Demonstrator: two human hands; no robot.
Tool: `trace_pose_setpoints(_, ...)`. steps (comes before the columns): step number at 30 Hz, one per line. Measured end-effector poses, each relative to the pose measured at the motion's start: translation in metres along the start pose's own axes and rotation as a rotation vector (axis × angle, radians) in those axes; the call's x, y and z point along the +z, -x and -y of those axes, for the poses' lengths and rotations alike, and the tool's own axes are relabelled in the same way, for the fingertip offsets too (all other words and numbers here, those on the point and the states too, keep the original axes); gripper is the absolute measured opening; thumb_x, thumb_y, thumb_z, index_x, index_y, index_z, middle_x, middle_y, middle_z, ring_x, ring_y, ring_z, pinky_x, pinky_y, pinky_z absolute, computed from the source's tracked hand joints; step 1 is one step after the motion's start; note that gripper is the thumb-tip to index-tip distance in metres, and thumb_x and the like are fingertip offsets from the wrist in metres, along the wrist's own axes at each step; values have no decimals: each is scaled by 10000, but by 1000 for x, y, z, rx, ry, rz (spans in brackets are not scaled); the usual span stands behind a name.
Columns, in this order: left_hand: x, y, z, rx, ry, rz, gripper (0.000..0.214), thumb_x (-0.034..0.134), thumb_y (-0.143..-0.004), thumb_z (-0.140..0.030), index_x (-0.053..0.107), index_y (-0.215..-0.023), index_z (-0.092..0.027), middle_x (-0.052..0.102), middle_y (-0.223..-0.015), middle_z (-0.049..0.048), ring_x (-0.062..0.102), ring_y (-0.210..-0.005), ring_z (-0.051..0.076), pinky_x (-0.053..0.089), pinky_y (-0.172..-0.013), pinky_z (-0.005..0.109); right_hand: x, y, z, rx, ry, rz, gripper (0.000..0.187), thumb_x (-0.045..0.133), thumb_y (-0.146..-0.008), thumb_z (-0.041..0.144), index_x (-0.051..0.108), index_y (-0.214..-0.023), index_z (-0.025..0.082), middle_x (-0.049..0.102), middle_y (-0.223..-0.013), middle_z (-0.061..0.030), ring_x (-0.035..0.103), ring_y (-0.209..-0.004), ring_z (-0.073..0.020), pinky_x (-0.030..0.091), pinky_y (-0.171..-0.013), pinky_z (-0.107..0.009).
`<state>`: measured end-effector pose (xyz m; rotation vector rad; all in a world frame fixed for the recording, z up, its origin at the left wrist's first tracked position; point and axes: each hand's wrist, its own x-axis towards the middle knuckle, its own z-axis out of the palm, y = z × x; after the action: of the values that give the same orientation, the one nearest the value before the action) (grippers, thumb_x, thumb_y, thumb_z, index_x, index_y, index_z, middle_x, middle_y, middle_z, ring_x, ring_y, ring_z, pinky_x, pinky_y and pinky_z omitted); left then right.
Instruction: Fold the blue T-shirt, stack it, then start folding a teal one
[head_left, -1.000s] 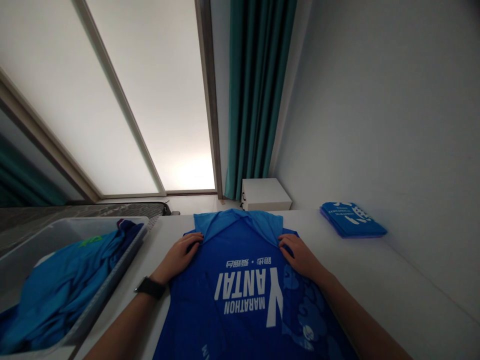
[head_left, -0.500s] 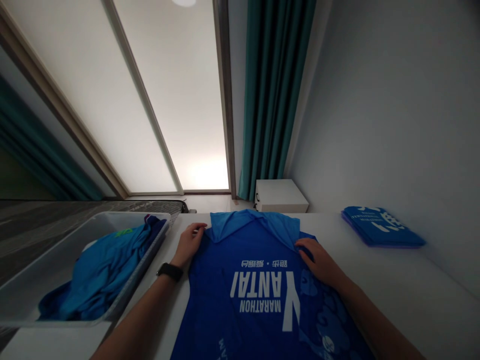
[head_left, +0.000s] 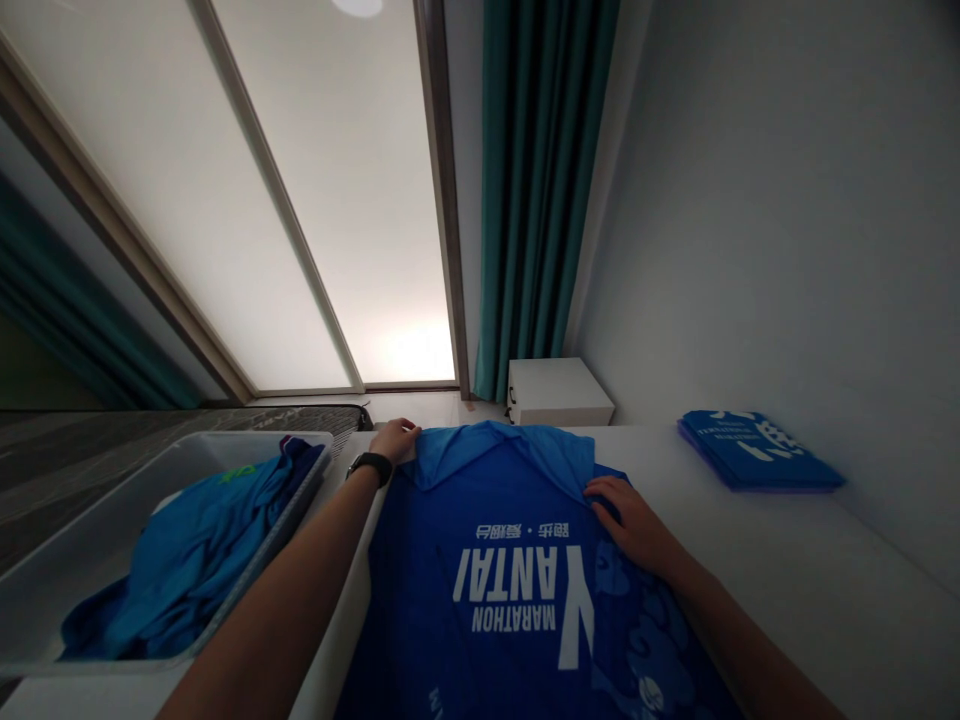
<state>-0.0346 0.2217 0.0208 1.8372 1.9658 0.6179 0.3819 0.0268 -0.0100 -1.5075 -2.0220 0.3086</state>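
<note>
A blue running shirt (head_left: pixel 510 510) lies spread out before me, its white "Yantai Marathon" print upside down from my view. Along its far end runs a lighter blue flap (head_left: pixel 559 455), turned over onto the darker cloth. My left hand (head_left: pixel 395 440), below a black wristwatch, has its fingers closed at the far left corner of that flap. On the right side, my right hand (head_left: pixel 628 518) pinches the cloth by the flap's near right corner, thumb and forefinger close together. The shirt's near end runs out of view.
At left stands a clear plastic bin (head_left: pixel 180 440) with crumpled blue clothes (head_left: pixel 195 550) in it. A folded blue stack (head_left: pixel 757 450) lies on the white table (head_left: pixel 787 570) at right, near the wall. A small white cabinet (head_left: pixel 559 390) stands beyond the far edge.
My left hand has moved up and slightly right, from beside the shirt's left edge to the flap's far left corner. My right hand has hardly moved. The view has shifted slightly.
</note>
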Motion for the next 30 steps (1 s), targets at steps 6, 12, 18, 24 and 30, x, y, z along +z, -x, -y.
trace_pose_setpoints(6, 0, 0, -1, 4, -20, 27, 235, 687, -731, -293, 705, -921, -155, 749, -918, 98, 696, -837, 227, 503, -719, 274, -1, -1, 2, -18, -15, 2, 217, 438, -921, 271, 636, -995, 222, 653, -1102, -101, 588, -1068, -260, 445, -966, -460)
trace_pose_setpoints(12, -3, 4, -1, 12, -17, 25, 170, 675, -705, -219, 724, -846, -138, 752, -865, 100, 700, -819, 228, 490, -702, 258, 0, 0, 2, -13, -28, 8, 214, 436, -923, 270, 630, -993, 216, 645, -1107, -104, 582, -1071, -260, 435, -971, -460)
trace_pose_setpoints(18, -10, 9, -3, 34, 1, 22, 116, 639, -706, -208, 714, -758, -136, 741, -783, 98, 691, -767, 237, 480, -662, 276, -1, 0, 2, -10, -23, 6, 212, 436, -922, 278, 630, -983, 217, 643, -1104, -101, 580, -1068, -257, 436, -968, -450)
trace_pose_setpoints(24, -18, 32, -24, 149, 27, -57, 170, 597, -765, -283, 679, -840, -155, 719, -850, 79, 650, -749, 212, 472, -675, 290, -2, -1, 4, 1, -27, 2, 216, 440, -917, 279, 637, -978, 216, 648, -1091, -100, 585, -1061, -255, 440, -965, -441)
trace_pose_setpoints(30, -14, 88, -48, 381, 73, -28, 188, 553, -820, -352, 653, -859, -197, 652, -723, 12, 590, -651, 174, 447, -638, 276, -3, -1, 6, -1, -27, 15, 218, 439, -915, 272, 637, -983, 209, 643, -1100, -106, 583, -1064, -256, 438, -964, -445)
